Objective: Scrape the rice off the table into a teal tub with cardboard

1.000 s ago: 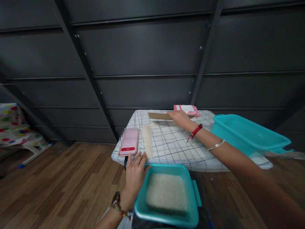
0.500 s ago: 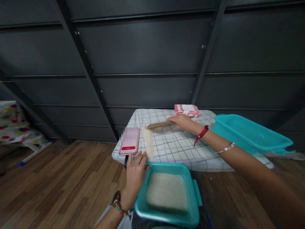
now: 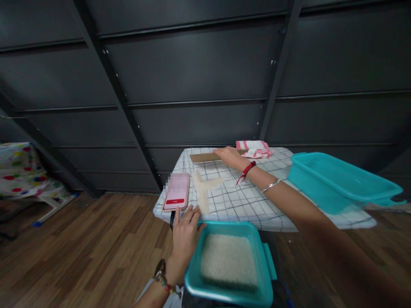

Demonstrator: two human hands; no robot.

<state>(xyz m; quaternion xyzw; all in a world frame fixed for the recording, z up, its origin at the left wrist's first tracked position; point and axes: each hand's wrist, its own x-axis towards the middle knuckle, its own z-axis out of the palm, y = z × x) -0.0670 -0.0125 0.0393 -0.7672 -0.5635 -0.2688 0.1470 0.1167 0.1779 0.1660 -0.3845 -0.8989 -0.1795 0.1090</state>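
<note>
My right hand point(image 3: 229, 157) grips a long flat strip of cardboard point(image 3: 205, 158) over the far part of the cloth. In front of the strip, pale grains that look like rice point(image 3: 202, 194) lie in a band with a branch running right. My left hand point(image 3: 186, 231) rests at the table's near edge, fingers stretched out and apart. Its thumb is by the rim of a teal container point(image 3: 268, 295), which holds more of the grains point(image 3: 229, 259). Just beyond the left fingertips lies a pink phone point(image 3: 177, 190).
A checked cloth point(image 3: 237, 205) covers the small table. A folded red-and-white towel point(image 3: 255, 148) lies at the back. On the right stands a larger turquoise bin point(image 3: 321, 188). Dark wall panels point(image 3: 199, 68) rise behind, and a dotted cloth point(image 3: 19, 171) hangs at far left.
My right hand has moved the cardboard strip away from me and slightly left. A branch of grains now shows to the right of the band. My left hand stays by the container.
</note>
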